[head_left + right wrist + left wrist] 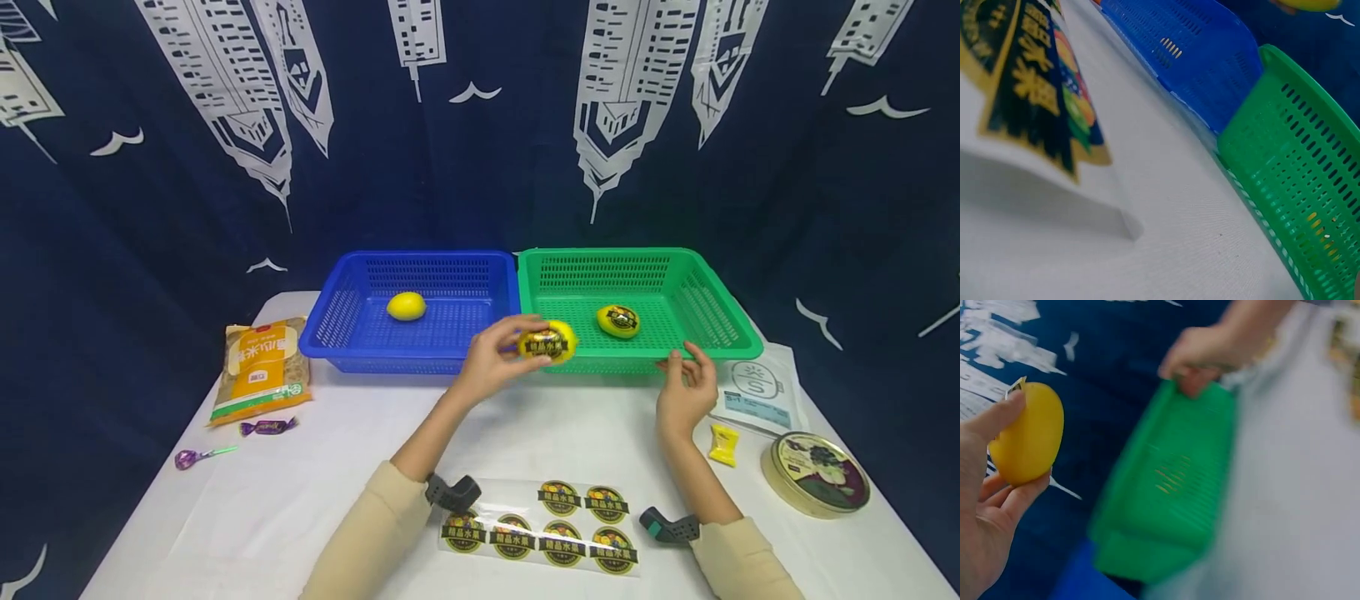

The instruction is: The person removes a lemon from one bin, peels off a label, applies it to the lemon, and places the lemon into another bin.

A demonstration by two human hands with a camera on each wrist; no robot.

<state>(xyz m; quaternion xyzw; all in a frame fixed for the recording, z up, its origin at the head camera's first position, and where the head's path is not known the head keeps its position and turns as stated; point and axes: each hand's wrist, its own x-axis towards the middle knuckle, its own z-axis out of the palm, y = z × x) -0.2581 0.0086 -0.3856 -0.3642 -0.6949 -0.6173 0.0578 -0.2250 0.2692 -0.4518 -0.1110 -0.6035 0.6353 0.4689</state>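
Yellow is the colour of the lemon (548, 342) that is held up in the left hand (491, 357), with the fingers and thumb curled round it. A dark round sticker is already seen on its front. It is held just above the near rim where the blue basket (341, 310) and the green basket (720, 325) meet, at about 12 o'clock from the sticker sheet (540, 527).

The right hand (686, 392) is held with its fingers loosely spread, and nothing is gripped by it. It is found at the near rim of the green basket, at about 3 o'clock from the held lemon; whether the rim is touched cannot be told.

One more stickered lemon (618, 321) is seen lying in the green basket, at 2 o'clock from the held one. A plain lemon (406, 306) is seen in the blue basket, at 10 o'clock.

It looks as if the held lemon is about to be put in with the other stickered one. To do this well, the sticker should be pressed flat first, so that no edge is left sticking up. The lemon should then be carried over the green rim and set down softly, not dropped, so it is not rolled into the other lemon. The basket can be kept steady by the right hand.
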